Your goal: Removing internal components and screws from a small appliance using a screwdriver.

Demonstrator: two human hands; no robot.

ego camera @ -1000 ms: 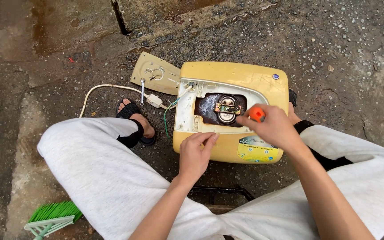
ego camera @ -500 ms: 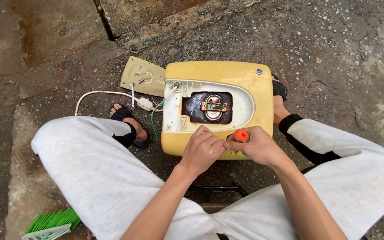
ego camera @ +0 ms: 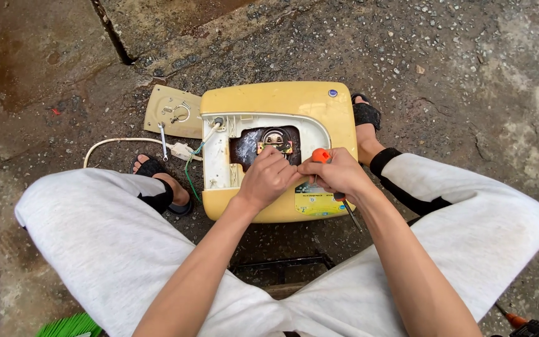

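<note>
Two hands (ego camera: 268, 180) (ego camera: 338, 173) meet over one yellow appliance (ego camera: 282, 100), right gripping one screwdriver (ego camera: 321, 155).

Yellow appliance casing (ego camera: 282, 100), white inner panel (ego camera: 216, 159), orange-handled screwdriver (ego camera: 321, 155), grey trousers (ego camera: 95, 237)

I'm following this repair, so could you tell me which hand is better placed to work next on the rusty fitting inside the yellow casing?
Probably the left hand: its fingers already sit at the rusty fitting. The right hand is occupied holding the screwdriver.

Outdoor yard: wet, gravelly concrete ground (ego camera: 444, 56)
</note>
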